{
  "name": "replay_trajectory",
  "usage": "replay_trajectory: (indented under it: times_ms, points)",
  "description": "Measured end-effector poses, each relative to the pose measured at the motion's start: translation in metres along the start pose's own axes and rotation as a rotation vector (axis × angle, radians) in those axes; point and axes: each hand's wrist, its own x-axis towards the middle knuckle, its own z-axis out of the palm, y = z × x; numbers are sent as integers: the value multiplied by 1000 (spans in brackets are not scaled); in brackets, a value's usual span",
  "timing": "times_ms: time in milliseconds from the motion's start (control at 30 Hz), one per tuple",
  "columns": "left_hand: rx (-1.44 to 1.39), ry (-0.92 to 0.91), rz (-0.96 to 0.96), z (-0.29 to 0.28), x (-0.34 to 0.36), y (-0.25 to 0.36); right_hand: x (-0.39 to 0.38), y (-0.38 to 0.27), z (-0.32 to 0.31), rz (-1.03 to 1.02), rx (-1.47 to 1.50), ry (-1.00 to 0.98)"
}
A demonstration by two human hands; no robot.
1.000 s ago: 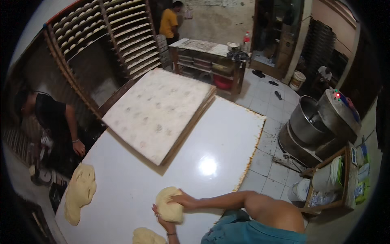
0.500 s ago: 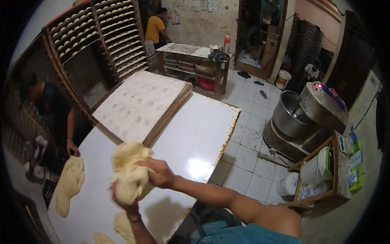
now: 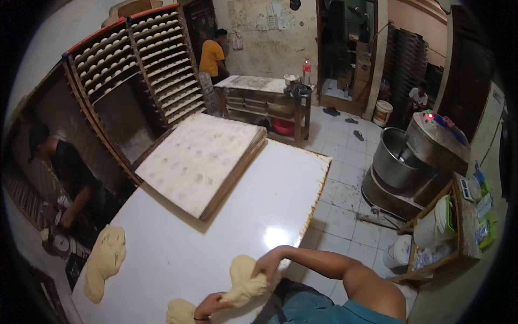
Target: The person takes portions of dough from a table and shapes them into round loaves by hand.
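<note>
A soft, pale yellow lump of dough (image 3: 244,278) lies near the front edge of the white table (image 3: 216,248). My right hand (image 3: 270,263) curls over the dough's right side. At its lower left end, my left hand (image 3: 211,306) grips the dough, with some fingers hidden by it. Just left of that hand sits a second piece of dough (image 3: 181,311), partly cut off by the lower edge of the picture. A long, flattened dough piece (image 3: 106,259) rests along the table's left side, apart from both hands.
Stacked wooden boards (image 3: 197,162) cover the table's far part. A rack (image 3: 167,65) of dough pieces stands behind. At the left, a co-worker in black (image 3: 75,173) is beside a dial scale (image 3: 61,243). A mixer with a steel bowl (image 3: 396,162) stands right, near a wooden shelf (image 3: 458,237).
My hands have brought the lifted dough down and to the right, nearer my body, onto the table. The co-worker's hand has left the long dough piece. The head view has shifted slightly.
</note>
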Motion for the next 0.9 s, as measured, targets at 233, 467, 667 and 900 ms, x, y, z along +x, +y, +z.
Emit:
replay_trajectory:
  times_ms: [233, 467, 667, 900]
  points:
    - [44, 1090, 340, -92, 124, 15, 33, 66, 10, 192, 462, 1511]
    - [347, 208, 288, -56, 132, 85, 106, 31, 53, -65, 366, 1347]
    - [-783, 532, -70, -77, 143, 94, 147, 18, -65, 510, 660, 1160]
    - [-78, 793, 1006, -44, 52, 184, 7, -142, -95, -388, -330, 1344]
